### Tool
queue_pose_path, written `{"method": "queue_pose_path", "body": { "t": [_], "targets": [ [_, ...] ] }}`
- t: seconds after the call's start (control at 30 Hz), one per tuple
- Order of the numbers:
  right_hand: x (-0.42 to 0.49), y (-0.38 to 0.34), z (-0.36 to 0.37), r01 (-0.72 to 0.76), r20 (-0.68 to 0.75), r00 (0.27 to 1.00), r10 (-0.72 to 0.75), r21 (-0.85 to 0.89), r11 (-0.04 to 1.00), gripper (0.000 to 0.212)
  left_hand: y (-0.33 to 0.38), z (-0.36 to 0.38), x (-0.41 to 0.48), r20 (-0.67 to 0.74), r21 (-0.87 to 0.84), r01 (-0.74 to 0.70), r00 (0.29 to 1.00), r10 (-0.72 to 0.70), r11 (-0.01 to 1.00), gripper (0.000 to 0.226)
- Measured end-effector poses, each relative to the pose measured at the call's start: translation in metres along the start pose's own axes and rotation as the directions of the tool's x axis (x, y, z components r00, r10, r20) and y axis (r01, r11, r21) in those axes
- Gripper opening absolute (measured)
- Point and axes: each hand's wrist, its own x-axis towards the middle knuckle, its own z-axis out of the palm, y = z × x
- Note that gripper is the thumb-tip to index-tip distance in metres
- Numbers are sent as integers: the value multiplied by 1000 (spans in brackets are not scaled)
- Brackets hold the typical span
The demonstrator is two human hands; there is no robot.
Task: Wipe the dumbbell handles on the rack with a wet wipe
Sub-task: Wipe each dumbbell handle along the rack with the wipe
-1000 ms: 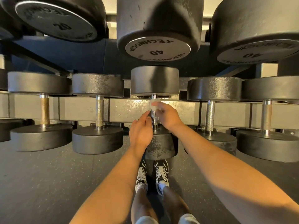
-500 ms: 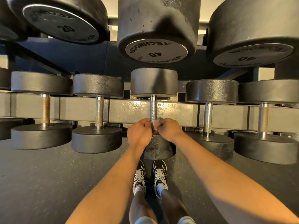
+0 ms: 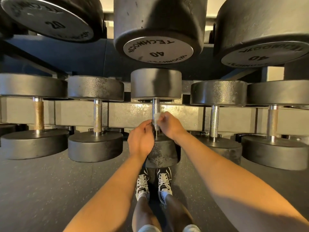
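A row of dark dumbbells lies on the lower shelf of the rack [image 3: 130,114]. The middle dumbbell's knurled steel handle [image 3: 155,106] runs away from me between its two round heads. My right hand [image 3: 169,125] pinches a small white wet wipe [image 3: 157,116] against the middle of that handle. My left hand [image 3: 141,139] curls around the near part of the same handle from the left side. The lowest part of the handle is hidden behind both hands.
Neighbouring handles: a rusty one [image 3: 38,115] far left, another [image 3: 97,118] left, one [image 3: 214,121] right, one [image 3: 272,122] far right. Large 40 dumbbells [image 3: 158,49] and a 20 [image 3: 50,22] overhang from the upper shelf. My shoes [image 3: 153,183] stand on dark rubber floor.
Both hands slid down to the near end of the handle half a second ago, and the right hand with the wipe has now moved back up towards the middle.
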Motion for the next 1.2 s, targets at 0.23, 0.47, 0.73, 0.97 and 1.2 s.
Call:
{"method": "queue_pose_path", "body": {
  "t": [0.23, 0.47, 0.73, 0.97, 1.2],
  "targets": [
    [-23, 4, 15, -11, -33, 999, 6, -144, 990, 9, -2, 1, 1, -25, -15, -5, 1000, 4, 1000, 34],
    [-40, 13, 23, 118, -92, 988, -120, -34, 992, 34, -6, 0, 1, 20, -46, -28, 999, 29, 999, 32],
    [-50, 6, 37, 90, -306, 951, -33, 175, 980, 20, -12, -15, 3, 158, -172, -143, 973, 171, 975, 7],
    [-47, 4, 42, 57, -417, 909, -18, 79, 995, 19, 2, -16, 34, 160, -225, -209, 955, 248, 952, 15],
    [-41, 4, 49, 56, -546, 836, -55, -15, 998, 19, 18, 7, 77, 154, -346, -91, 976, 152, 934, 10]
  ]
}}
